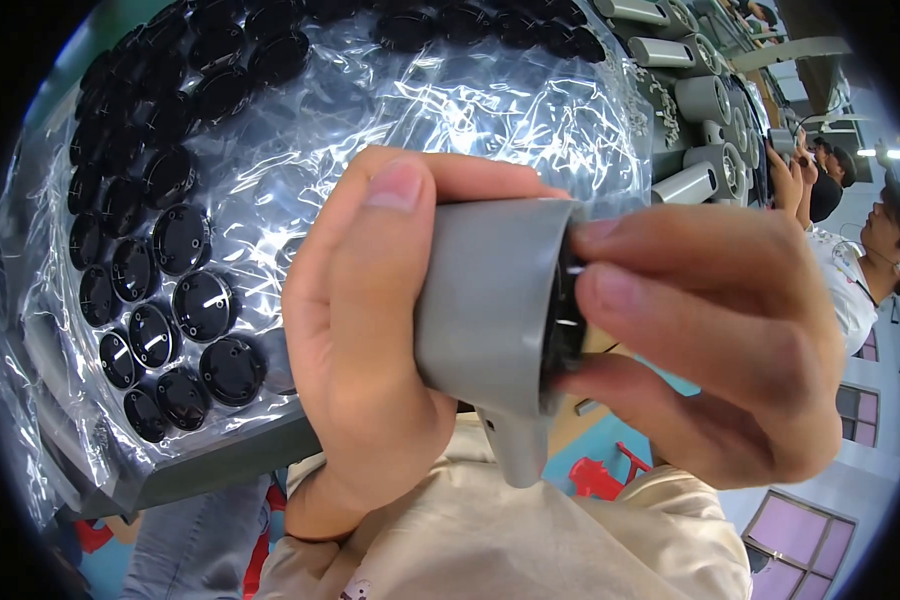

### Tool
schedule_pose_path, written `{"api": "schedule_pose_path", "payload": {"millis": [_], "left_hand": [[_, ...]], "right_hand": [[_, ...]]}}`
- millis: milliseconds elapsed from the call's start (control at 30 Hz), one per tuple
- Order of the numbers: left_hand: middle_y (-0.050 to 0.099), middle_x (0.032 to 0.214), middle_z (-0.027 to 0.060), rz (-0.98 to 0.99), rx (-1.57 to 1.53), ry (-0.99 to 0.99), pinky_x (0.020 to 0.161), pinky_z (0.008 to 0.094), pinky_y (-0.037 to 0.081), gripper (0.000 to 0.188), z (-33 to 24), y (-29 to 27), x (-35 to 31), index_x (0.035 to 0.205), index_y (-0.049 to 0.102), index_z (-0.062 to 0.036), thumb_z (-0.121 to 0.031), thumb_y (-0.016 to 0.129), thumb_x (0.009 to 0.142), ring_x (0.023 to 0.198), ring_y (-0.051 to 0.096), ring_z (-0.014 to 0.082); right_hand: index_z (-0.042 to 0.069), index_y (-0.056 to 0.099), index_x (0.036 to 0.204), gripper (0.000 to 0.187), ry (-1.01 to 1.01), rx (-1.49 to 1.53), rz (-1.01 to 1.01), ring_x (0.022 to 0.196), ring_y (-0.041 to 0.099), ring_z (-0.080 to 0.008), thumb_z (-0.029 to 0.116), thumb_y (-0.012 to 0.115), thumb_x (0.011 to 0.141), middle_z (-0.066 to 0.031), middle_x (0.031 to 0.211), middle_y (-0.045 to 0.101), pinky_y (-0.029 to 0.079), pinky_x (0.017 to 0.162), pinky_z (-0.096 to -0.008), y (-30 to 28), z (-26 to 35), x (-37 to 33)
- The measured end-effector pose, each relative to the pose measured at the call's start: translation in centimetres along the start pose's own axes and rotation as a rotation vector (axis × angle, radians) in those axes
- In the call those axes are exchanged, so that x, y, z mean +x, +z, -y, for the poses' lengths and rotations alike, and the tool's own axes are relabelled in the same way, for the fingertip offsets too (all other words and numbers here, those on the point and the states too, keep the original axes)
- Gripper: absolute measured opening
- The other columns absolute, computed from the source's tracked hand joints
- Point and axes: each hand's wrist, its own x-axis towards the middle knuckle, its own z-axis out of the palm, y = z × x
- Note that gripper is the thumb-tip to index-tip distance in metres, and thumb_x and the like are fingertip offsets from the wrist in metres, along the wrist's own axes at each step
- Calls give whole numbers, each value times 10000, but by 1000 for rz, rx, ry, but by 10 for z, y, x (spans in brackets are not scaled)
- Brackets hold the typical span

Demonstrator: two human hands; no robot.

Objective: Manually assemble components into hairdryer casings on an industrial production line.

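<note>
Here are both hands, working at one piece: the left hand (375, 300) is wrapped firmly around a grey housing (490, 295), thumb lying along its near side, while the right hand (730, 350) comes in at the open end, thumb below and two fingertips above. And right there in the mouth of the housing sits a black part (567, 315), with the right fingertips up against it; whether they pinch it or merely press on it, I cannot tell.

The housing is held up in front of the person's beige top (490, 540), lying on its side, mouth facing right, its stubby handle (517, 450) pointing down.

Over to the left, rows of round black caps (205, 305) curve around a shiny sheet of clear plastic (370, 110), some of them overlapping. Up at the upper right, more grey housings (705, 100) crowd together beside small pale pieces (667, 110). Farther right, a co-worker in a white top (845, 290) stands near others, and low down something red (595, 480) shows against the blue floor (610, 440).
</note>
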Motion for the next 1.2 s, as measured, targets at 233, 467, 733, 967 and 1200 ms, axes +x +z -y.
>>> {"api": "schedule_pose_path", "payload": {"millis": [233,467,733,967,1200], "left_hand": [[558,840,77,41,-213,-23,776,262,405,411,6,-1,1,938,537,-46,-383,300,926,782,511,152],[573,901,94,202,-205,41,787,267,424,359,9,-11,4,950,528,-25,-316,317,941,816,536,160],[585,965,191,200,-361,232,895,385,434,447,-8,3,2,927,556,37,-312,280,966,995,547,268],[470,1157,184,10,308,648,990,394,353,435,-27,10,-12,960,539,24,-344,306,976,1186,421,289],[412,1266,253,35,520,726,955,399,391,685,-30,1,-45,1262,331,79,-436,546,867,1169,448,316]], "right_hand": [[-44,620,833,294,-147,-162,-54,632,610,-199,-41,750,569,-218,832,615,494,480,-228,5,-2,9],[-61,646,784,253,-263,68,-106,607,583,-181,-58,736,547,-221,862,597,483,481,-230,7,-17,19],[-93,488,1192,773,350,381,-346,1156,460,-267,501,659,729,-211,1223,476,363,952,-359,10,-7,-19],[-123,323,1291,818,519,1082,-522,1117,479,-228,485,582,809,-210,1267,437,368,945,-314,39,38,-14],[-106,345,1286,778,411,967,-623,1050,532,-247,475,580,825,-214,1235,470,411,912,-317,37,40,-8]]}}
